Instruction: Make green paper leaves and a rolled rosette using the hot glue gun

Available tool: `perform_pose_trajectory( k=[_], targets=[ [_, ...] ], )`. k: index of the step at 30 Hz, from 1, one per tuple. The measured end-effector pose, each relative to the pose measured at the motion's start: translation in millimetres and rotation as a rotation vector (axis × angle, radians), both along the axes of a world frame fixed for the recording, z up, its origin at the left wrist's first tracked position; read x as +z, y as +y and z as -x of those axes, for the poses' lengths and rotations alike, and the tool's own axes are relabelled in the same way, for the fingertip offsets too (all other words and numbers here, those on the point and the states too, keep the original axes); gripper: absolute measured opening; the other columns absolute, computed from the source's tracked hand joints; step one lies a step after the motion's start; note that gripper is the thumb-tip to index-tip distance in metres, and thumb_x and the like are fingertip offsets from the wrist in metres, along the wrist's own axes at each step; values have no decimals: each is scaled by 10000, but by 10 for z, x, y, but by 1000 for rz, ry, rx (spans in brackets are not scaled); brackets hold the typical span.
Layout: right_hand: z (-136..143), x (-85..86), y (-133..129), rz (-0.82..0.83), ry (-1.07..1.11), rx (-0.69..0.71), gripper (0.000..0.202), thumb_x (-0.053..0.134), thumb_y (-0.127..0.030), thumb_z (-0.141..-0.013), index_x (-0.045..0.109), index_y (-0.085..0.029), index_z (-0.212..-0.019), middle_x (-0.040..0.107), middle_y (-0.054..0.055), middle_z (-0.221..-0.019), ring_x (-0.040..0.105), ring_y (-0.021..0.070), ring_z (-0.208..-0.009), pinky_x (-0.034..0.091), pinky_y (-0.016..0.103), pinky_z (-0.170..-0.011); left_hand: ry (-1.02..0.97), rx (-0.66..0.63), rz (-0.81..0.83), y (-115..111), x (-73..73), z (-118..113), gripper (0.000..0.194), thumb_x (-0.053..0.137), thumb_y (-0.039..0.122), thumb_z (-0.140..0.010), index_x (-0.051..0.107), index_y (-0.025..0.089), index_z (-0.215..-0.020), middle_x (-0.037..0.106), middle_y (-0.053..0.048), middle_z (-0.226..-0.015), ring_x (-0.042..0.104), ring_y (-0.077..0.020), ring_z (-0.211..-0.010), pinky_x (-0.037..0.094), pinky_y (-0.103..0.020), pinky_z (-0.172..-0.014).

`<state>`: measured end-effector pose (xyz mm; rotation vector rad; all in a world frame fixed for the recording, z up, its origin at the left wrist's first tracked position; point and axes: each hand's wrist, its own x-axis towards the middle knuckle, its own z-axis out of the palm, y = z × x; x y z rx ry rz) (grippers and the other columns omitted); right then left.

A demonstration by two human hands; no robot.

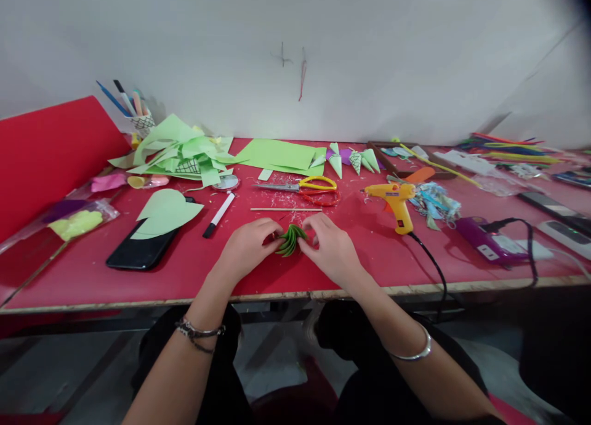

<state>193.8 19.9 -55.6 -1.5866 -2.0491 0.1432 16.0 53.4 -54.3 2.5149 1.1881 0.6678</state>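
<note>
A small green folded-paper fan [290, 240], its pleats spread, is held between my hands near the table's front edge. My left hand [252, 243] pinches its left end with thumb and fingers. On the other end, my right hand [330, 245] has its thumb and fingertips closed. Just beyond my fingers lies a thin pale stick [286, 210], lengthwise across the table. Farther back are scissors [295, 186] with yellow and red handles. A white marker with a black cap [218, 215] rests to the left of my left hand.
On the right, a yellow glue gun [395, 203] trails a black cord over the edge near a purple power strip [492, 240]. Left lies a black phone [144, 245] under pale green paper shapes [166, 210]. Cut green paper [173, 145] and small paper cones [335, 160] line the back.
</note>
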Motion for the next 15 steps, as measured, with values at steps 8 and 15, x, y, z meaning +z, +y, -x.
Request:
perform_pose_trajectory(
  k=[8, 15],
  targets=[
    [-1, -31, 15, -22, -44, -20, 87, 491, -247, -763, 555, -197, -797, 567, 14, -849, 518, 111, -623, 296, 213, -494, 109, 3, -71, -10, -6, -6, 155, 477, 297, -818, 566, 173, -794, 610, -12, -779, 552, -140, -718, 395, -227, -614],
    [-8, -63, 41, -4, -66, -6, 116, 478, -224, -775, 586, -206, -814, 596, 7, -825, 529, 114, -634, 293, 216, -496, 91, -31, -145, -18, -9, 1, 129, 470, 248, -825, 565, 163, -813, 601, -15, -797, 555, -130, -734, 416, -218, -636]
  ],
)
